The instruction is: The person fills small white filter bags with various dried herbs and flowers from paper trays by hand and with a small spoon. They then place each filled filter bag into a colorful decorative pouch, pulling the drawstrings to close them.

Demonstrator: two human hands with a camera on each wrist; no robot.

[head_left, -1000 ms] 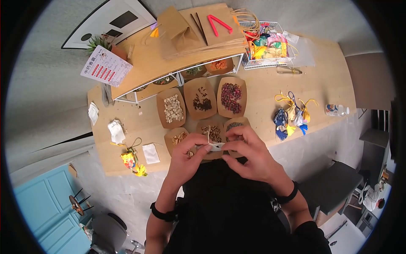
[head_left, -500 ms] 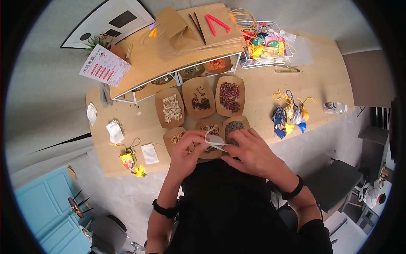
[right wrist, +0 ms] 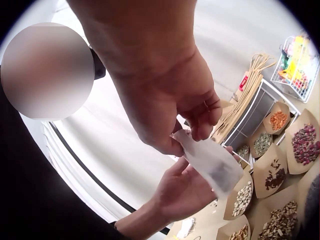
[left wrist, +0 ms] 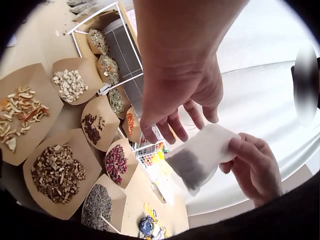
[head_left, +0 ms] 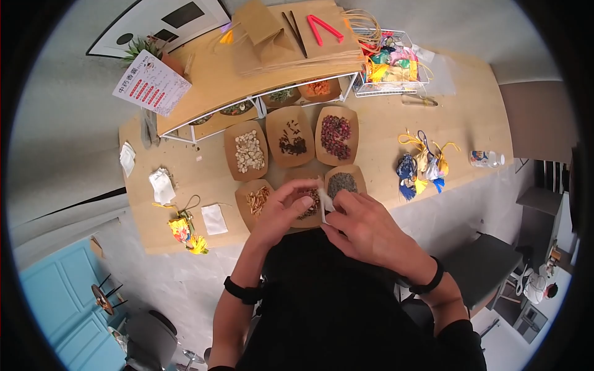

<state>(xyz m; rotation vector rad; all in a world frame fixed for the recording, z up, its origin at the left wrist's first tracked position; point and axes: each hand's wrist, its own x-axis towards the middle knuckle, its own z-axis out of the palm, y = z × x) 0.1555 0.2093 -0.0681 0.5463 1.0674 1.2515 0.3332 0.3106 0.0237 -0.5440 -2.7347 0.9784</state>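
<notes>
A small white filter bag (left wrist: 215, 145) hangs between the hands, with a dark filling showing through its lower end in the left wrist view. My right hand (head_left: 374, 229) pinches the bag's upper end between thumb and fingers. My left hand (head_left: 281, 216) is beside the bag, palm towards it and fingers relaxed, its fingertips close to the bag in the left wrist view. Below the hands stand paper trays of dried herbs: brown chopped pieces (left wrist: 59, 175), grey grains (head_left: 341, 182) and orange-white shreds (head_left: 257, 201).
Behind are trays of white pieces (head_left: 249, 151), dark cloves (head_left: 292, 143) and rosebuds (head_left: 336, 136), then a wooden shelf (head_left: 216, 93). Flat white bags (head_left: 215, 219) and a yellow tasselled pouch (head_left: 180, 230) lie left. Tasselled pouches (head_left: 424, 167) and a bottle (head_left: 487, 159) are right.
Both hands held the bag near its top earlier. The bag has turned upright in my right hand, and my left fingers have come off its edge and spread beside it.
</notes>
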